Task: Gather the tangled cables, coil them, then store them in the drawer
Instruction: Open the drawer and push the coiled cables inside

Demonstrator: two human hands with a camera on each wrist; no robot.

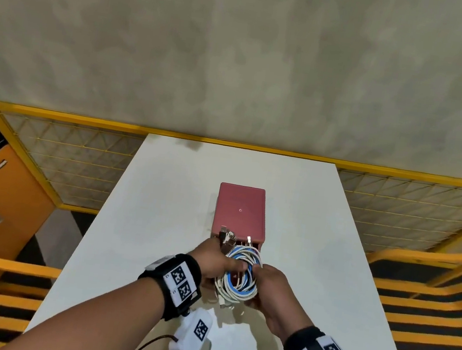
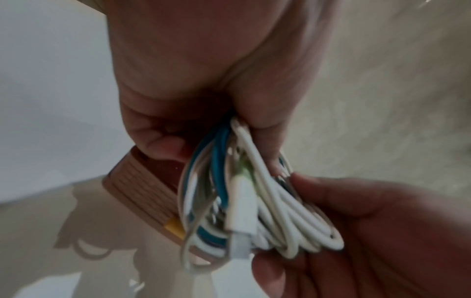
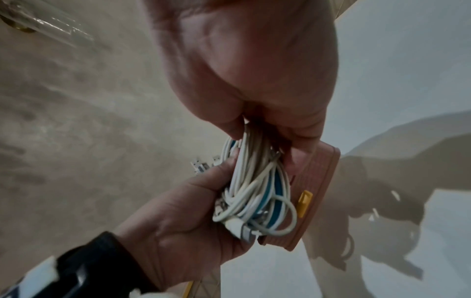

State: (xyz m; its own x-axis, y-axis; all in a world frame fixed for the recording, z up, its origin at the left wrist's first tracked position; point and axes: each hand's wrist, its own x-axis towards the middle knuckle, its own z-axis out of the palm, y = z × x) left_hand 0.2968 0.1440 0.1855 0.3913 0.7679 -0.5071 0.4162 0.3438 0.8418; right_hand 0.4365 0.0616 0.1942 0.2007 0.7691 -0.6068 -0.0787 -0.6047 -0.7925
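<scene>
While both hands are busy over the table, here's how it looks:

cables: a coiled bundle of white and blue cables (image 1: 239, 277), held up just in front of the red box, right over its pulled-out drawer
left hand: the left hand (image 1: 216, 261) has fingers and thumb curled round the left side of the coil, gripping it tight; a few plug ends (image 1: 227, 235) stick up past the knuckles
right hand: the right hand (image 1: 269, 287) is wrapped round the right and near side of the same coil, thumb on top, fingers underneath
drawer: the ribbed pinkish drawer (image 3: 316, 193) with a little yellow tab (image 3: 305, 202) sits directly behind the bundle; can't tell if the cables touch it yet
box: red box (image 1: 240, 210) stands mid-table, lid side up
table: white table (image 1: 161, 194), with a yellow mesh fence (image 1: 77, 159) behind it
wrists: black wrist straps with printed marker tags (image 1: 180, 282) on both arms
</scene>
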